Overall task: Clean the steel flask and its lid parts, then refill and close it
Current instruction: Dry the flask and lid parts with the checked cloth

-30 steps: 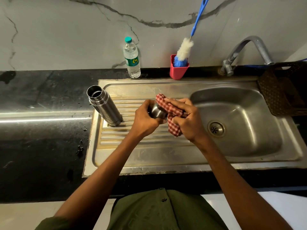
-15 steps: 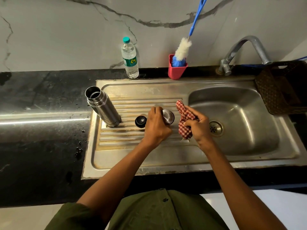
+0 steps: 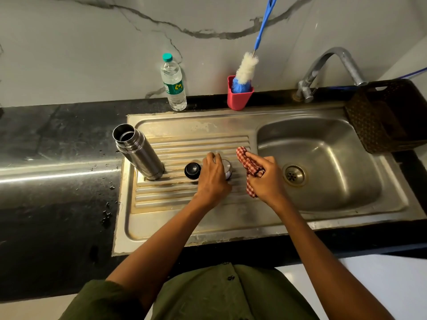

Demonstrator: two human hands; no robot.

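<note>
Flask [image 3: 138, 152]: uncapped, upright on the sink's drainboard [image 3: 184, 144].
Steel cap [image 3: 227, 168]: on the drainboard, gripped by left hand [image 3: 213, 175].
Black stopper [image 3: 192, 170]: just beside it.
Right hand [image 3: 265, 179]: clutching checked cloth [image 3: 247, 167].
Left: likely drying, refilling, closing.

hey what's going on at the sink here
A person is cleaning the parts of a steel flask at a kitchen sink. Their left hand grips the shiny steel lid cup on the ribbed steel draining board, while the right hand holds a bunched red-and-white checked cloth beside it. The small round black stopper sits left of the cup, and the tall open steel flask stands further left with no lid on. It is not refilled or closed yet.
</note>
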